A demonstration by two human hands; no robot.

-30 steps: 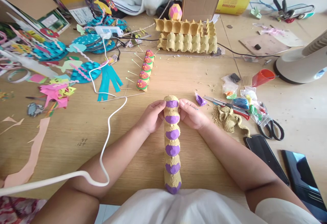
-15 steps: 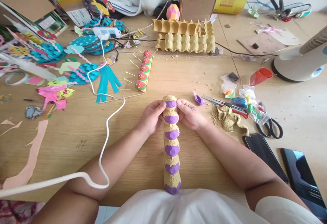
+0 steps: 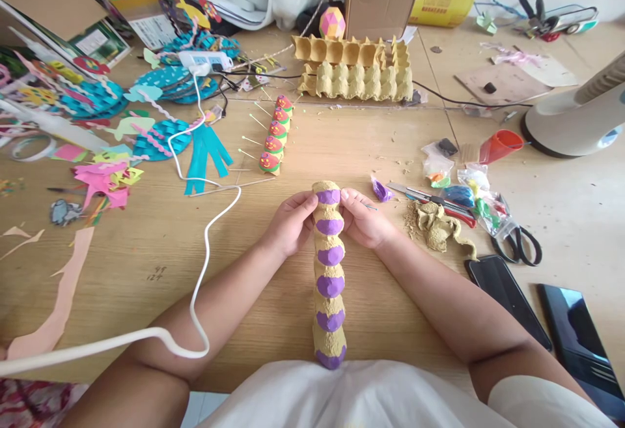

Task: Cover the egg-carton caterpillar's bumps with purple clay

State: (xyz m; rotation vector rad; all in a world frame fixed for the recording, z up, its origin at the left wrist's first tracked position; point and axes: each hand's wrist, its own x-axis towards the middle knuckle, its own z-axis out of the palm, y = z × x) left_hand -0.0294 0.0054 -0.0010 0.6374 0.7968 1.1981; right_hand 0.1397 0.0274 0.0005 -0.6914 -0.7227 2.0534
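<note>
A strip cut from an egg carton (image 3: pixel 330 270) runs lengthwise from my hands towards my shirt, with a purple clay patch on each of its bumps. My left hand (image 3: pixel 291 223) pinches the far end from the left, thumb at the edge of the top purple patch. From the other side, my right hand (image 3: pixel 364 219) grips the same end between thumb and fingers. A thin dark stick (image 3: pixel 370 206) pokes out from the right hand's fingers. Just beyond that hand lies a bag of purple clay (image 3: pixel 381 189).
A finished red-faced caterpillar strip (image 3: pixel 276 133) lies ahead, with egg cartons (image 3: pixel 364 79) behind. At right are a utility knife (image 3: pixel 434 201), scissors (image 3: pixel 517 245), carton scraps (image 3: pixel 439 226) and phones (image 3: pixel 508 298). A white cable (image 3: pixel 206 245) crosses the left side.
Both hands keep their hold on the far end of the strip. The strip has turned very slightly; little else differs.
</note>
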